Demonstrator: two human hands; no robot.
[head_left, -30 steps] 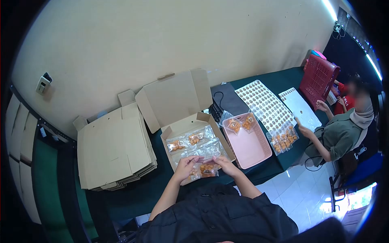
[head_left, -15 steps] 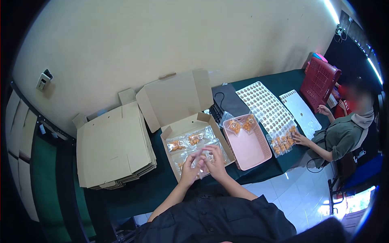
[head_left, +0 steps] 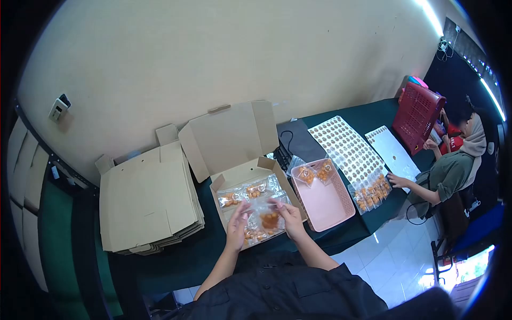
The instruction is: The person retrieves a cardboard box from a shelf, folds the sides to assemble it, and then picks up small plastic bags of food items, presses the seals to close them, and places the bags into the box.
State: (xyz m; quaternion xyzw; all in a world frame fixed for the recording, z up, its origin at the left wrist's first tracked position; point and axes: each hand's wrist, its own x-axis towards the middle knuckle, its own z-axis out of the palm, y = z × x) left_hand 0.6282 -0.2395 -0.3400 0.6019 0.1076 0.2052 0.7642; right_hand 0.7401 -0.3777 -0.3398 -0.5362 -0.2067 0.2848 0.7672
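Observation:
Over the open cardboard box (head_left: pixel 292 194), my left hand (head_left: pixel 236 228) and my right hand (head_left: pixel 292 221) pinch a clear plastic bag (head_left: pixel 269 218) by its two sides. Orange-brown contents show in its lower part, somewhat blurred. Beneath it, in the box, lie several clear packets of round orange snacks (head_left: pixel 255 190), partly covered by the bag and my fingers. Just right of the box, a pink plastic basket (head_left: pixel 325 213) holds a couple more snack packets (head_left: pixel 305 175) at its far end.
Flattened cardboard boxes (head_left: pixel 146 202) are stacked at left. Beyond the basket lie a sticker sheet (head_left: pixel 349 146), a row of snack packets (head_left: pixel 372 193) and a white sheet (head_left: pixel 394 152). A red basket (head_left: pixel 418 117) stands farther back. A co-worker (head_left: pixel 453 170) reaches over the table's right side.
My hands have moved apart from close together, and the bag is now spread between them. The co-worker's head has turned, and the view has shifted slightly.

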